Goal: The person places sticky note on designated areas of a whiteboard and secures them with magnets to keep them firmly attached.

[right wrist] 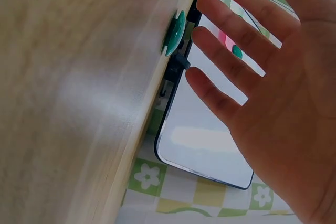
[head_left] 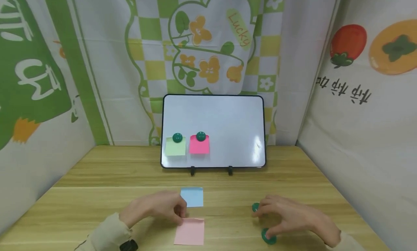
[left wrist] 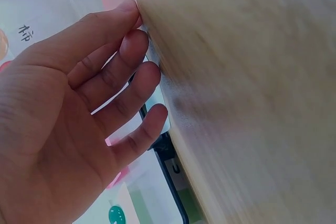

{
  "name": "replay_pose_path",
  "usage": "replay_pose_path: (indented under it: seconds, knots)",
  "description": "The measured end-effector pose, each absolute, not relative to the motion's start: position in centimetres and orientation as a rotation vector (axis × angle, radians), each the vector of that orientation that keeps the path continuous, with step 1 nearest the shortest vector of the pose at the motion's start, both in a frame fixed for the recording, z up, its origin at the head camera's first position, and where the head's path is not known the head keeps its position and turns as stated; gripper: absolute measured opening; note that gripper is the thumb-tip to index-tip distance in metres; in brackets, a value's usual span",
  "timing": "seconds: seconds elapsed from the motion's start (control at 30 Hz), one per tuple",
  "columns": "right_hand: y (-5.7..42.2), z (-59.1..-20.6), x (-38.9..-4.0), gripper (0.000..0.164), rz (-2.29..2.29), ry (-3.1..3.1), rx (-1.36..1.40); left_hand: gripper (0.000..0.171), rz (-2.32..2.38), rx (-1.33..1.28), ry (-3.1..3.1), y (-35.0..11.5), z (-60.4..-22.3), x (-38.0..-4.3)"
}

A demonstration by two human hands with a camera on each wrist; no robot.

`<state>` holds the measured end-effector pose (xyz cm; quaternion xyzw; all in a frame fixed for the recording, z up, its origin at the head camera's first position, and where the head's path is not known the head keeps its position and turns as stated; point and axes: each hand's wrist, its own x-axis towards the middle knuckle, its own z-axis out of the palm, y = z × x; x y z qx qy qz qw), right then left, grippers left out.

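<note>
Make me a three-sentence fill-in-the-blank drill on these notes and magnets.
The left hand touches a corner of the square paper note coloured pale ____.
Loose round green magnets near the right hand number ____.
On the black-framed rectangular whiteboard, the bright pink paper note hangs right of the pale ____ one.
Missing words: pink; two; green.

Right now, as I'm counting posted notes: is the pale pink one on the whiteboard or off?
Off: the pale pink note lies on the table, in front of the whiteboard.
</note>
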<state>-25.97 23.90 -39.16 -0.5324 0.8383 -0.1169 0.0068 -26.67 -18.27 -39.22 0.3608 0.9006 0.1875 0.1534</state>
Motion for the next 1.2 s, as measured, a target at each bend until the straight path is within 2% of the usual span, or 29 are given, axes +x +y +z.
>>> replay_pose_path:
  seconds: [0.23, 0.57, 1.2]
  knots:
    - [23.98, -39.19, -26.03, 0.052, -0.358, 2.589, -1.699, 0.011, 0.552, 1.026, 2.578, -18.23, -39.38, -26.65]
    - [24.16, -38.98, -25.69, 0.055, -0.383, 2.560, -1.652, 0.012, 0.577, 1.037, 2.556, -18.31, -39.52, -26.75]
    - [24.74, -39.62, -25.95, 0.049, -0.520, 2.396, -1.527, 0.013, 0.596, 1.012, 2.544, -18.34, -39.49, -26.97]
